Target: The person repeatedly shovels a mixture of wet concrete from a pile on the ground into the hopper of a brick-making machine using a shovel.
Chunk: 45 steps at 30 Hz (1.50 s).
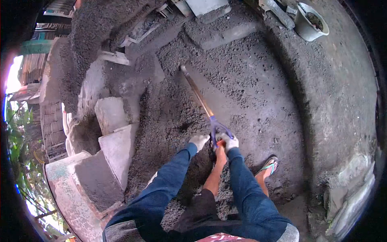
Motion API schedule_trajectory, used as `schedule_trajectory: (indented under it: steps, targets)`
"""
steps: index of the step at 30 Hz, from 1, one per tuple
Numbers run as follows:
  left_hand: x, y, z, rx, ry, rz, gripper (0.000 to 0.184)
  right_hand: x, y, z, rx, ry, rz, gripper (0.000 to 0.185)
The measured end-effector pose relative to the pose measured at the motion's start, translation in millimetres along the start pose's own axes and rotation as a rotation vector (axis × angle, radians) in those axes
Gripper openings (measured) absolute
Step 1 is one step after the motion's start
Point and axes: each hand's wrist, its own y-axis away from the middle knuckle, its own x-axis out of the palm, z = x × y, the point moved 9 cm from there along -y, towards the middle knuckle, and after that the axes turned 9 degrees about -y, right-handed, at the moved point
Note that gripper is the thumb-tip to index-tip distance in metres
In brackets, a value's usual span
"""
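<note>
A shovel with a wooden shaft [198, 96] and a blue-purple forked handle [215, 124] slants away from me. Its far end meets the dark gravel, and I cannot see the blade. My right hand [229, 142], in a whitish glove, is closed on the end of the handle. Just left of the handle, my left hand [199, 141] wears a similar glove with its fingers curled. What it holds, if anything, is hidden. Something orange [220, 143] shows between the hands, near my foot.
Loose gravel [238, 68] covers much of the ground. Concrete slabs and blocks [117, 147] lie to the left. A pale bucket [310, 22] with dark material inside stands at top right, beyond a raised concrete edge [298, 88]. My sandalled foot [269, 166] is at right.
</note>
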Motion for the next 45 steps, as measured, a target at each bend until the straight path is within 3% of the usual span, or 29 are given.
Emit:
schedule_trajectory:
  steps: [1,3,4,9,11,12,15,16,17,18,19,21,22,23,25,26,29,30,31,32,33,34,35,36,38,40,42,43,45]
  targets:
    - [13.5,24.0,-5.2,-0.232,0.435,0.084,0.071,-19.0,3.4,2.6,0.016,-0.012,-0.04,0.024]
    - [36.7,17.2,1.3,-0.326,0.674,0.077,0.075,-58.4,22.7,6.7,0.043,-0.025,-0.12,0.024]
    - [46.8,15.0,3.5,-0.373,0.795,0.072,0.078,-70.1,42.6,11.6,-0.097,0.02,-0.051,0.025]
    - [57.5,-38.8,-73.4,-0.047,1.615,0.118,0.06,-107.6,198.6,25.7,0.134,-0.138,-0.044,0.025]
    - [62.0,-46.8,-95.6,-0.059,1.719,0.044,0.049,-114.6,264.6,57.4,0.076,-0.157,-0.056,0.026]
    - [72.3,-54.8,-100.2,-0.096,1.794,0.035,0.045,-147.1,289.6,56.6,0.028,-0.139,-0.219,0.027]
    - [130.3,-13.8,-146.6,-0.183,1.516,0.075,0.027,-231.9,362.6,78.9,-0.201,-0.023,-0.687,0.022]
    - [178.0,-19.5,-151.0,-0.217,1.486,0.182,0.026,-236.9,391.3,97.9,-0.103,-0.028,-0.854,0.019]
    - [211.4,-22.7,-159.8,-0.105,1.474,0.222,0.026,-291.9,396.5,89.9,-0.109,0.222,-0.818,0.015]
    - [239.4,-4.8,-168.5,-0.291,1.528,0.222,0.025,-290.3,407.6,97.8,-0.193,-0.346,-0.715,0.015]
    - [265.7,15.7,-179.6,-0.364,1.472,0.261,0.025,-328.7,444.6,104.3,-0.11,0.031,-0.996,0.015]
    - [313.7,46.9,-202.2,-0.36,1.521,0.302,0.025,-335.4,497.8,134.8,-0.096,-0.042,-1.015,0.017]
    - [333.9,61.9,-214.7,-0.319,1.555,0.363,0.024,-363.7,515.2,149.1,-0.254,0.15,-0.971,0.014]
    - [343.2,80.9,-225.9,-0.344,1.587,0.288,0.022,-412.0,531.6,140.9,-0.347,0.032,-0.951,0.011]
    - [345.0,126.9,-257.7,-0.262,1.644,0.297,0.025,-529.5,524.3,128.2,-0.313,0.443,-0.786,0.016]
    - [344.8,151.7,-272.8,-0.335,1.672,0.39,0.023,-541.1,520.6,142.3,-0.277,0.334,-0.786,0.015]
    - [284.6,222.1,-308.7,-0.239,1.85,0.223,0.02,-567.3,518.9,165.8,-0.121,0.029,-0.765,0.012]
    - [249.8,250.6,-319.3,-0.24,1.956,0.164,0.019,-566.4,485.0,167.1,-0.101,0.149,-0.541,0.016]
    - [202.4,283.2,-333.1,-0.066,2.006,0.139,0.018,-571.9,446.6,171.3,-0.268,0.111,-0.557,0.016]
    - [147.7,320.3,-342.8,0.113,2.041,0.11,0.016,-466.1,456.3,211.8,-0.178,-0.288,-0.466,0.013]
    - [100.7,343.7,-345.4,0.287,2.011,0.07,0.014,-490.0,392.1,192.0,-0.326,0.085,-0.41,0.011]
    - [57.7,362.3,-343.7,0.453,1.97,0.026,0.011,-404.6,403.6,215.8,-0.178,0.021,-0.376,0.01]
    - [16.2,369.6,-333.5,0.576,1.821,-0.141,0.01,-352.4,392.8,243.5,-0.318,-0.025,-0.124,0.01]
    - [-3.1,369.5,-328.1,0.677,1.663,-0.283,0.009,-336.3,401.0,266.8,-0.42,0.242,-0.191,0.012]
    - [34.0,343.9,-342.4,0.586,1.704,-0.036,0.007,-372.2,406.9,282.3,-0.31,0.276,-0.302,0.018]
    - [122.0,335.1,-367.6,0.271,1.739,0.441,0.011,-445.6,444.9,279.0,-0.211,0.06,-0.525,0.016]
    - [213.2,285.2,-372.9,-0.001,1.87,0.612,0.016,-473.5,511.0,283.2,-0.222,-0.044,-0.661,0.019]
    - [248.6,263.8,-384.3,0.006,1.863,0.785,0.012,-469.0,539.6,282.5,-0.207,-0.012,-0.696,0.019]
    - [294.7,204.3,-375.1,-0.076,1.813,0.561,0.013,-460.2,568.6,272.4,-0.192,0.091,-0.797,0.018]
